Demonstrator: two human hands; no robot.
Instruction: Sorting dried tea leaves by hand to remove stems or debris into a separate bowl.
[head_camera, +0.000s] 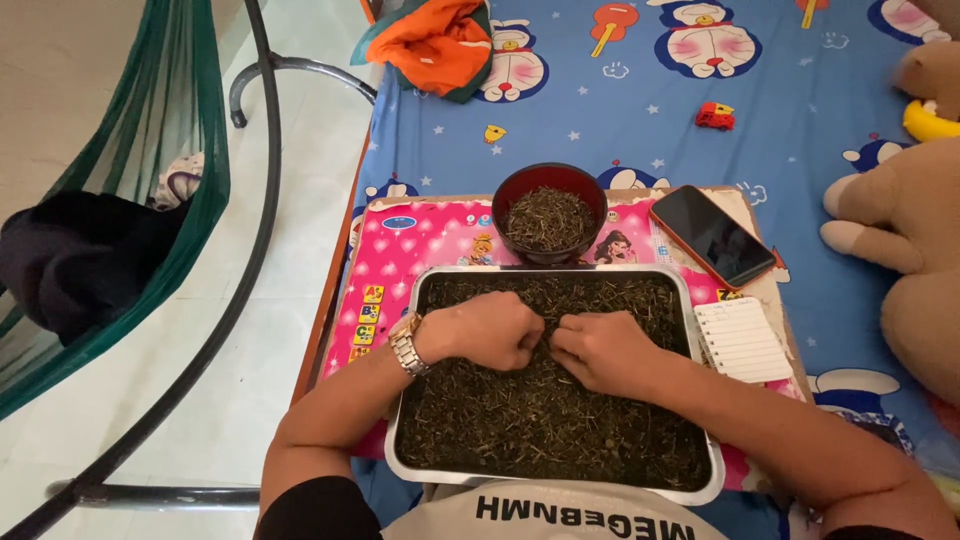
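Note:
A metal tray (700, 330) full of dark dried leaves and stalks (540, 420) sits in front of me on a pink board. My left hand (485, 330), with a metal watch at the wrist, and my right hand (605, 350) rest side by side on the leaves in the middle of the tray. Both have their fingers curled down and pinched into the leaves, fingertips nearly touching. A dark red bowl (510, 190) holding more of the dried material stands just beyond the tray's far edge.
A phone (715, 235) in a red case lies at the right of the bowl, a small lined notepad (745, 340) beside the tray. A plush toy (910, 250) is at the right, a small red toy car (715, 116) farther back, orange cloth (435, 45) at top. A green hammock (150, 200) on a metal frame stands left.

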